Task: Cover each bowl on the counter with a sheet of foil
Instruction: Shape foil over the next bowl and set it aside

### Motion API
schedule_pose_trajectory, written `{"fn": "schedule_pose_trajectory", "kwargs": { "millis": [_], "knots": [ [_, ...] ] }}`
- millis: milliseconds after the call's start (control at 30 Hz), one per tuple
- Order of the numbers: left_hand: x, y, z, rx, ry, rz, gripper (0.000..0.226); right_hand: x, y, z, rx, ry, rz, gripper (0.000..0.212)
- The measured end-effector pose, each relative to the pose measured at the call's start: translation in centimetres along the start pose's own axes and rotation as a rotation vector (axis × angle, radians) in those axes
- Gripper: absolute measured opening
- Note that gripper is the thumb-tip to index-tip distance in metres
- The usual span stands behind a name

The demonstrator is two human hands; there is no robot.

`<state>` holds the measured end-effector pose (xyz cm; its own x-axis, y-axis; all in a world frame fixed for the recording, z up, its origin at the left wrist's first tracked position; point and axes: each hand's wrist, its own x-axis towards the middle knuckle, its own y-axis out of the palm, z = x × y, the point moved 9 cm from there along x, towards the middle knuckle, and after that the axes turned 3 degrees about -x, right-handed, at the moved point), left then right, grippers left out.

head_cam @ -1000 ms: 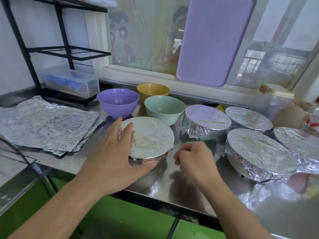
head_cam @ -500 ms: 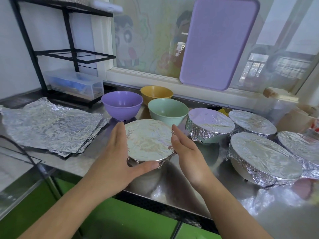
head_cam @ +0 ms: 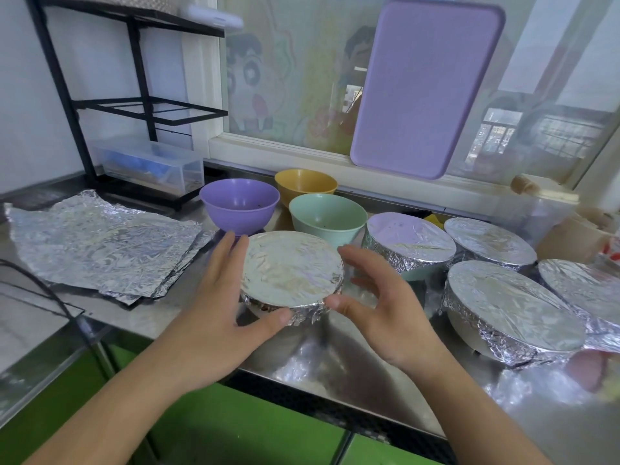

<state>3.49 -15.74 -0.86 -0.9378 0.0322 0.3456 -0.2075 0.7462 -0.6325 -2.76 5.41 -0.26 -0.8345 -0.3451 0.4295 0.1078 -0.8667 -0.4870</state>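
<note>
- Two hands flank my foil-covered bowl point(head_cam: 291, 275) near the counter's point(head_cam: 335, 360) front edge: left hand point(head_cam: 218, 317) touches its side, fingers straight; right hand point(head_cam: 385, 313) hovers beside it, fingers spread.
- Purple bowl point(head_cam: 240, 206), yellow bowl point(head_cam: 305, 186) and green bowl point(head_cam: 327, 214) stand uncovered behind.
- Foil sheets point(head_cam: 100, 243) lie stacked toward the left edge.

The foil-covered bowl point(head_cam: 291, 276) between the hands is wrapped so its colour and contents are concealed. A foil-covered bowl at far right point(head_cam: 587, 290) is cut off by the frame edge. Items beyond it are blurred.
</note>
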Motion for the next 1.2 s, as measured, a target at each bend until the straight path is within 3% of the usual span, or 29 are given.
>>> {"fn": "schedule_pose_trajectory", "kwargs": {
  "millis": [67,200,567,633,733,900,1200],
  "knots": [
    [-0.3,0.7,-0.5,0.057,-0.015,0.015,0.099,0.1,-0.6,0.7,-0.028,-0.078,-0.087,0.046],
    [-0.6,2.0,-0.7,0.281,0.039,0.010,0.082,-0.1,0.1,1.7,-0.007,-0.140,-0.100,0.021],
    [-0.6,2.8,-1.8,0.456,0.144,0.015,0.076,-0.5,0.8,2.7,-0.043,-0.217,-0.092,0.017],
    [-0.5,3.1,-2.4,0.496,0.152,0.003,0.076,-0.6,0.5,2.1,0.112,-0.150,-0.109,0.019],
    [-0.1,3.5,-2.6,0.546,0.113,-0.015,0.075,-0.4,-1.7,-1.0,0.203,0.072,-0.332,0.024],
    [0.4,4.2,-2.9,0.531,0.100,-0.025,0.073,0.1,1.6,-1.6,0.186,0.196,-0.104,0.037],
    [0.6,1.2,-2.0,0.381,0.081,-0.071,0.083,-2.3,0.7,0.2,0.092,0.214,-0.226,0.022]
  ]
}}
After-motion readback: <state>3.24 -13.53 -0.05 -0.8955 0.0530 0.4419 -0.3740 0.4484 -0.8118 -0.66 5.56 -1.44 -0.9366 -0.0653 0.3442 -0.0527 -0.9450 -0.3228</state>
